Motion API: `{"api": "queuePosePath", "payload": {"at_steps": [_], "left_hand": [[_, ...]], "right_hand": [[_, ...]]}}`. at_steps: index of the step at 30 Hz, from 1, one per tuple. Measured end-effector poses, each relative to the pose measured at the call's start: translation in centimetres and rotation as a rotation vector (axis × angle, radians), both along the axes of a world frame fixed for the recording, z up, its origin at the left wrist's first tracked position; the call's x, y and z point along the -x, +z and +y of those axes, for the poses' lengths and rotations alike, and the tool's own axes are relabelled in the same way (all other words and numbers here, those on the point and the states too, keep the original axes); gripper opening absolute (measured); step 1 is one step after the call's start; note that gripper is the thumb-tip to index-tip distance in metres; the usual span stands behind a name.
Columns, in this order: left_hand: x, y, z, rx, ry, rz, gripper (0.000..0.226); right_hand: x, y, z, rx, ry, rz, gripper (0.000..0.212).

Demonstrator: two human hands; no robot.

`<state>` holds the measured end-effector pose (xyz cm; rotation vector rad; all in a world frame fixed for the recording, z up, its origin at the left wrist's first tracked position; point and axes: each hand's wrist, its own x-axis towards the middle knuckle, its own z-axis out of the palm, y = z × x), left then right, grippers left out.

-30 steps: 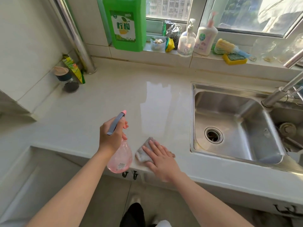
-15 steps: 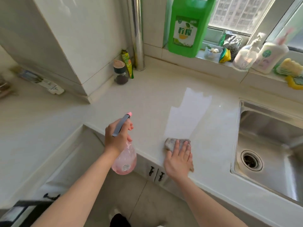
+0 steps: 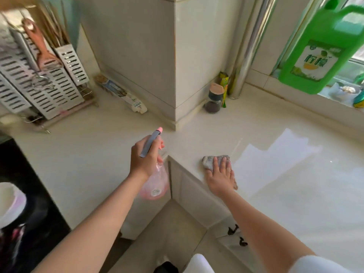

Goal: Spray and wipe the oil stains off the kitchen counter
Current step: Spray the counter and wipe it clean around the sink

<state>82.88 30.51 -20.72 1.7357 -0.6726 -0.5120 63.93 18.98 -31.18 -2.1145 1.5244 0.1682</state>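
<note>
My left hand (image 3: pixel 144 159) grips a pink spray bottle (image 3: pixel 155 184) with a grey trigger head, held in the air over the inner corner of the cream L-shaped kitchen counter (image 3: pixel 94 154). The nozzle points up and away toward the wall pillar. My right hand (image 3: pixel 220 174) lies flat on a grey cloth (image 3: pixel 209 161), pressing it onto the counter near the front edge. The cloth's far end sticks out beyond my fingertips. A bright window reflection shines on the counter to the right of the cloth.
A tiled pillar (image 3: pixel 175 66) juts into the counter. At its base stand a small dark jar (image 3: pixel 213 100) and a green packet. A white utensil rack (image 3: pixel 39 81) stands at the back left, a long box (image 3: pixel 121 93) beside it. A green detergent jug (image 3: pixel 323 54) is on the window sill.
The view has swung left, so the sink has left the frame and the utensil rack has appeared. My right hand has slid the cloth left along the front edge toward the corner. The bottle stays gripped.
</note>
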Motion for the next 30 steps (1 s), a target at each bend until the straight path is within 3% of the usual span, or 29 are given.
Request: {"api": "queuePosePath", "payload": {"at_steps": [9, 20, 30], "left_hand": [[-7.8, -0.3, 3.9, 0.009, 0.130, 0.064, 0.035], [-12.4, -1.2, 10.5, 0.054, 0.507, 0.042, 0.030], [-11.9, -1.3, 18.2, 0.031, 0.842, -0.138, 0.013]], "right_hand": [[-9.7, 0.2, -1.2, -0.021, 0.190, 0.003, 0.060], [-19.2, 0.3, -2.8, 0.004, 0.595, 0.048, 0.059], [-25.7, -0.9, 12.7, 0.092, 1.148, 0.035, 0.065]]}}
